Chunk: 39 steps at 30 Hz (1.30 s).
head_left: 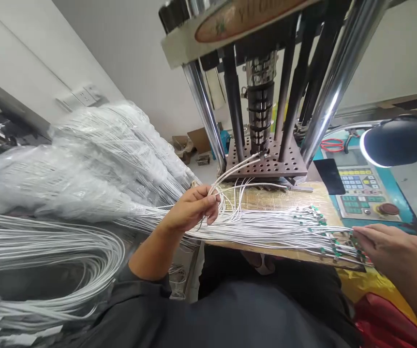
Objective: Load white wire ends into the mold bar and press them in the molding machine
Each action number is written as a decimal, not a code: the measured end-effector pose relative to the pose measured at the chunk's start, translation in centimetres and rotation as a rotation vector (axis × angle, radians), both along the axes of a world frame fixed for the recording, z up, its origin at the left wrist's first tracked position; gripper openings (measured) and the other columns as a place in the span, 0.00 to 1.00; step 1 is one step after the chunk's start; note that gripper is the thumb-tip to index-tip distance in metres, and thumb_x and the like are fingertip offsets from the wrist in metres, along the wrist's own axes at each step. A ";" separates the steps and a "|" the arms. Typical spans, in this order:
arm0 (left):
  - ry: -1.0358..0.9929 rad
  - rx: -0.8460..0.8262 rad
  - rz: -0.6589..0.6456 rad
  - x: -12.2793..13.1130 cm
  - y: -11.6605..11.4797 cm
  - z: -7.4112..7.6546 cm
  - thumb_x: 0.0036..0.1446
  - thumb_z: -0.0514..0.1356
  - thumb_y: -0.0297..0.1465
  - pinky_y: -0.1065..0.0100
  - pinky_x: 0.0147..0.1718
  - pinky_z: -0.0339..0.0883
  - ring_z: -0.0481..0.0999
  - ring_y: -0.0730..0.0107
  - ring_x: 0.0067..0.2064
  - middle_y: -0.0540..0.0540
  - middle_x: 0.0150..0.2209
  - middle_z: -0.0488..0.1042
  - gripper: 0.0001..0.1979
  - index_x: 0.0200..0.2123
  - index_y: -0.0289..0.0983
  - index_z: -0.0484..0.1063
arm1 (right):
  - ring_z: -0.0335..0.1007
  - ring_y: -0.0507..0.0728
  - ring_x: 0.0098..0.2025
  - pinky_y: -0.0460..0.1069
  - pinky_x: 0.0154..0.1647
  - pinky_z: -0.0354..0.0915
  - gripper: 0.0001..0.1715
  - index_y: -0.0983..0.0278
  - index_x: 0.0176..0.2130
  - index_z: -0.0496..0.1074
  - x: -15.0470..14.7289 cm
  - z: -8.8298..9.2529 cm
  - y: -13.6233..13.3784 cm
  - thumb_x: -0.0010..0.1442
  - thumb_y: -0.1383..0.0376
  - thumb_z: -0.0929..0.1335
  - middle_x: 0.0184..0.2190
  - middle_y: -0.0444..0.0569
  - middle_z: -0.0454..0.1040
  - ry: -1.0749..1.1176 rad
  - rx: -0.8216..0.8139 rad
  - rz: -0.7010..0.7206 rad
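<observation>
My left hand (197, 205) is closed on a few white cables (232, 170) in front of the press. Some of their ends reach up onto the perforated plate (291, 166) beneath the press's central column (261, 106); another runs right, its tip just below the plate. On the bench in front lies a wide bundle of white cables (259, 227), with small green and metal connectors (313, 215) at the right end. My right hand (386, 246) is at that end, fingers pinched on a white cable (334, 229) whose tip the fingers partly cover.
Plastic-wrapped cable bundles (121, 159) pile up on the left, with coiled cables (96, 256) below them. A control panel (361, 183) with a red knob stands right, under a lit lamp (397, 142). Red-handled pliers (332, 145) lie behind it. Steel posts (328, 96) flank the press.
</observation>
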<state>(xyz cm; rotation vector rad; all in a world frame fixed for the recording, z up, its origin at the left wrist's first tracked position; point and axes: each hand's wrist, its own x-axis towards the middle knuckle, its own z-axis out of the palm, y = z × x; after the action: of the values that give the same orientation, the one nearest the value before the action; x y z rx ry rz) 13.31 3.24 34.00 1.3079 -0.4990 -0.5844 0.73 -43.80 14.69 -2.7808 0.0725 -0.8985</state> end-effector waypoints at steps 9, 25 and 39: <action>-0.170 0.306 -0.286 -1.8 -4.1 -0.4 0.65 0.63 0.41 0.71 0.32 0.65 0.73 0.75 0.28 0.50 0.25 0.73 0.14 0.38 0.34 0.70 | 0.77 0.64 0.52 0.59 0.50 0.72 0.25 0.54 0.54 0.76 -4.2 3.7 9.0 0.59 0.50 0.72 0.54 0.52 0.78 -0.035 1.310 0.043; 0.277 0.391 -0.724 -5.9 -13.5 -11.2 0.61 0.63 0.50 0.73 0.25 0.60 0.71 0.75 0.23 0.54 0.22 0.69 0.24 0.47 0.35 0.73 | 0.76 0.64 0.57 0.62 0.55 0.75 0.15 0.54 0.50 0.78 -3.2 4.2 15.7 0.68 0.56 0.66 0.53 0.50 0.79 -0.049 1.696 0.300; -0.890 0.712 -0.119 -0.8 -14.7 -13.0 0.68 0.51 0.28 0.64 0.42 0.66 0.71 0.64 0.40 0.41 0.39 0.71 0.09 0.37 0.34 0.71 | 0.75 0.63 0.48 0.59 0.52 0.69 0.15 0.60 0.50 0.79 2.0 2.8 6.8 0.65 0.63 0.68 0.45 0.53 0.78 0.033 0.292 0.216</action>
<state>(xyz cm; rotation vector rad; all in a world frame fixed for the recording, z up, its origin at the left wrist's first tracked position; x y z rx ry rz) 12.51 -11.41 21.03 2.2340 -1.1680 -0.2393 2.72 -37.03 17.49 -2.4749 -0.0840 -0.7244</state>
